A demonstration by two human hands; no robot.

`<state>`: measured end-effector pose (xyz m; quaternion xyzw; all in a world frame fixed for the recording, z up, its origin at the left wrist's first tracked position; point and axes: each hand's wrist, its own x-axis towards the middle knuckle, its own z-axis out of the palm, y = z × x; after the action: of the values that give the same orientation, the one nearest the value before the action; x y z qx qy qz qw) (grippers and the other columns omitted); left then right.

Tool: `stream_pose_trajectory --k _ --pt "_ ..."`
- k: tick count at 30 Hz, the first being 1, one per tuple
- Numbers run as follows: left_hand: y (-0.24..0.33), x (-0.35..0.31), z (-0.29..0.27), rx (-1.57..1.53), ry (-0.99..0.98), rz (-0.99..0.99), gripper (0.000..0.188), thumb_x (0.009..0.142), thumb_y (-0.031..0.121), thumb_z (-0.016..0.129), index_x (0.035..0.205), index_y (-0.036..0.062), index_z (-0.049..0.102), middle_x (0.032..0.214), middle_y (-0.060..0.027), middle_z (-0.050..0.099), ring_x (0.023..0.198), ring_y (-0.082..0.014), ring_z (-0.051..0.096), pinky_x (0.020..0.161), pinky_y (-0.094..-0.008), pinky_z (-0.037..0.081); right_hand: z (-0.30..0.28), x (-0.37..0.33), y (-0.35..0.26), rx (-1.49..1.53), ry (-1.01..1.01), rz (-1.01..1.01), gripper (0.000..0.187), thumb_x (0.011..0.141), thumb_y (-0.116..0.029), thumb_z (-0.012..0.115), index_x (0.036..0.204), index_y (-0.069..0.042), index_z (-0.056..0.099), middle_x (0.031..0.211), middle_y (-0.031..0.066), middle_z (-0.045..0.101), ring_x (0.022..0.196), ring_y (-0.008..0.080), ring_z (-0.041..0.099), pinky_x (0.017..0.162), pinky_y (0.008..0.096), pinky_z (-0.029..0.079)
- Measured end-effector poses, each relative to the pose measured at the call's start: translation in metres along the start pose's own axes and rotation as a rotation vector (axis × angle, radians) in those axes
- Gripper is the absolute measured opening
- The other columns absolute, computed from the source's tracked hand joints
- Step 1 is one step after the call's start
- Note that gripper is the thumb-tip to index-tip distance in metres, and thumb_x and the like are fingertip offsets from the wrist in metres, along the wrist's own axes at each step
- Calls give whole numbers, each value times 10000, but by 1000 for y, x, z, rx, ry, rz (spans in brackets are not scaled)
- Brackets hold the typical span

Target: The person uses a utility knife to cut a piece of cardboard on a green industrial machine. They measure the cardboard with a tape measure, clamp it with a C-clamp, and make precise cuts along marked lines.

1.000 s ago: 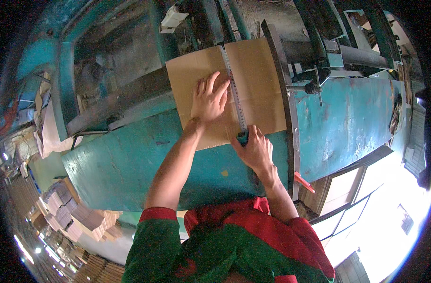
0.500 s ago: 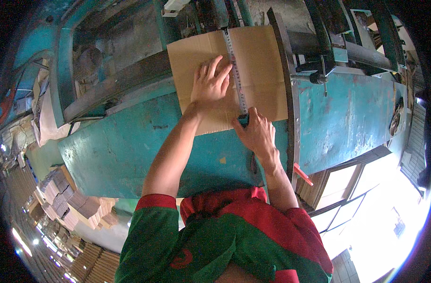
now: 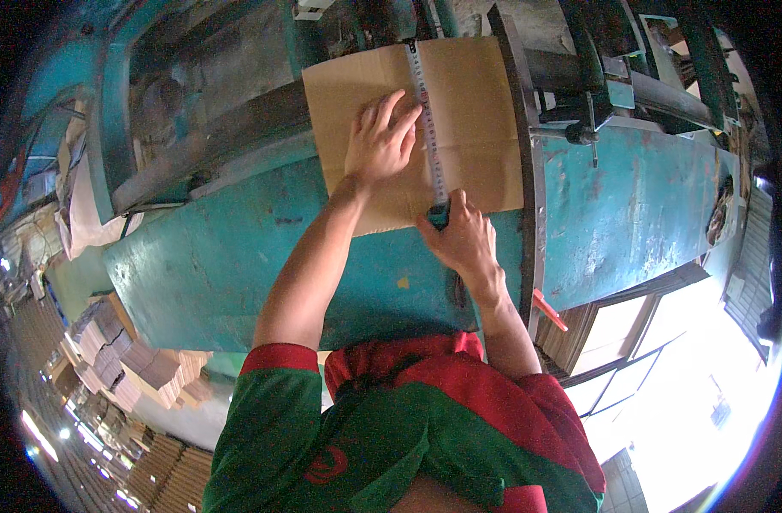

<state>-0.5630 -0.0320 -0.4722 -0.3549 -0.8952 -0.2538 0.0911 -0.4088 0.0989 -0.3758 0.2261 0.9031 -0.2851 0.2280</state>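
A brown cardboard sheet (image 3: 481,111) lies on the teal metal table (image 3: 228,248), its right edge against a dark metal rail (image 3: 525,137). The pulled-out blade of a tape measure (image 3: 439,215) runs across the sheet, its hooked end at the far edge. My right hand (image 3: 464,238) is closed around the tape's dark teal case at the near edge. Fingers spread, my left hand (image 3: 380,141) rests flat on the cardboard just left of the blade, its fingertips close to or touching it.
Dark machine beams (image 3: 215,145) stand beyond the table. A clamp with a threaded rod (image 3: 586,134) sits right of the rail, and a red handle (image 3: 550,310) sticks out near its close end. Stacked cardboard (image 3: 126,359) stands at the lower left.
The whole scene sits slightly higher in the picture. Both hands, the tape measure and the cardboard keep nearly the same places relative to each other.
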Motion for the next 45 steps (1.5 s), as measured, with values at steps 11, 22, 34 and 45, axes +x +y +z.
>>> stream_pose_trajectory --k 11,22,34,45 --pt "2 1 -3 -24 -19 0 397 910 155 660 1307 156 646 1411 -127 515 1245 -323 548 1069 -526 406 7 -13 7 76 2 31 621 860 -496 725 1146 19 527 904 291 704 860 490 700 759 552 568" --pt "7 3 -9 -1 -30 -17 386 927 165 655 1313 149 655 1407 -134 519 1223 -331 548 1072 -530 393 40 -88 56 175 -19 -1 612 869 -462 759 1205 -8 522 946 271 705 833 473 698 721 546 567" --pt "8 3 -10 16 -58 -17 400 963 177 624 1363 151 614 1448 -135 477 1288 -330 499 1086 -528 384 42 -83 62 343 113 -32 501 854 -401 794 1118 -11 623 701 158 650 633 315 680 620 429 521" --pt "4 1 -8 -12 -82 -36 462 920 183 663 1376 161 591 1466 -139 449 1312 -360 483 1089 -555 391 49 -87 64 329 67 -23 504 864 -389 794 1151 -19 609 716 164 658 637 328 683 630 423 526"
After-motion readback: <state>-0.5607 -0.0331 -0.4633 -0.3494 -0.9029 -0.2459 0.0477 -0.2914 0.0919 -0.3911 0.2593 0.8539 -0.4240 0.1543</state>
